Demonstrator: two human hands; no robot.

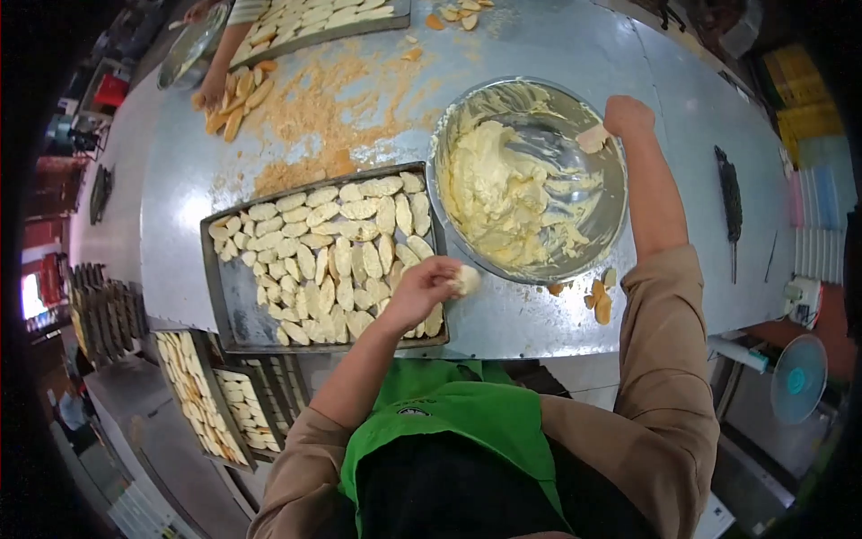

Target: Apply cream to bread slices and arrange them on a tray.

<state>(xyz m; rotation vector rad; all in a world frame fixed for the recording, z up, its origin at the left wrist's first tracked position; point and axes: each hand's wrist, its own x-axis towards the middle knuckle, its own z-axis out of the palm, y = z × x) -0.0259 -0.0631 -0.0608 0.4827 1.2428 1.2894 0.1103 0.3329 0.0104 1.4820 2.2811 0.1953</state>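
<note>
My left hand pinches a cream-coated slice of bread above the right edge of a dark metal baking tray. Rows of coated slices cover most of that tray, while its lower left corner shows bare metal. To the right stands a large steel mixing bowl, smeared inside with thick pale yellow cream. At the bowl's upper right rim, my right hand grips a cream-covered scraper. Its handle is hidden in my fist.
Across the metal table, another person's hand touches bread slices. Crumbs lie scattered nearby. Another filled tray stands at the back. Bread scraps lie below the bowl; a dark long-handled tool is farther right.
</note>
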